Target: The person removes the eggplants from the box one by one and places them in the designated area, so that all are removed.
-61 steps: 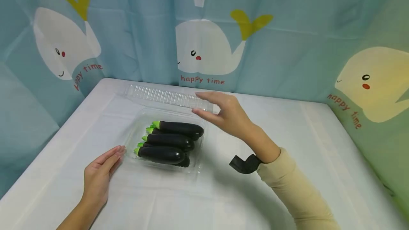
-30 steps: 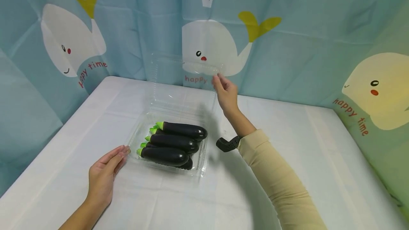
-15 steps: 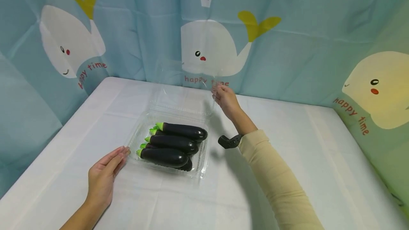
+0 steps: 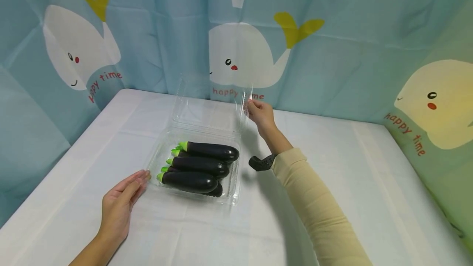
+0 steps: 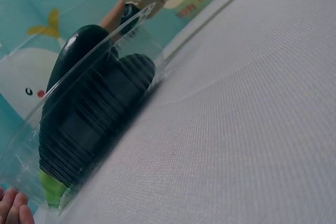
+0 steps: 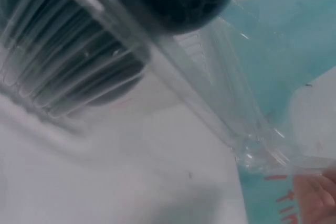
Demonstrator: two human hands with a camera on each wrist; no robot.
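By the left hand [image 4: 118, 204], fingers nearly straight, the clear box [image 4: 236, 184] on the counter [image 4: 354, 184] is touched at nine o'clock. Eggplants [image 4: 199, 165] are laid inside, lengthwise nine to three. The raised lid [image 4: 207, 112], at nine from the nearer right hand [image 4: 262, 115], is pinched by its fingers.

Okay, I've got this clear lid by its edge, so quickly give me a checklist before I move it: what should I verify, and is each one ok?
1. Right hand on the lid: ok, it pinches the right edge.
2. Left hand at the tray: ok, fingertips at its left edge.
3. Tray flat on the table: ok.
4. Eggplants inside the tray: ok, none hangs over the sides.
5. Lid closed: not ok, raised open at the far side.
6. Headroom over the stacked eggplants: cannot tell.
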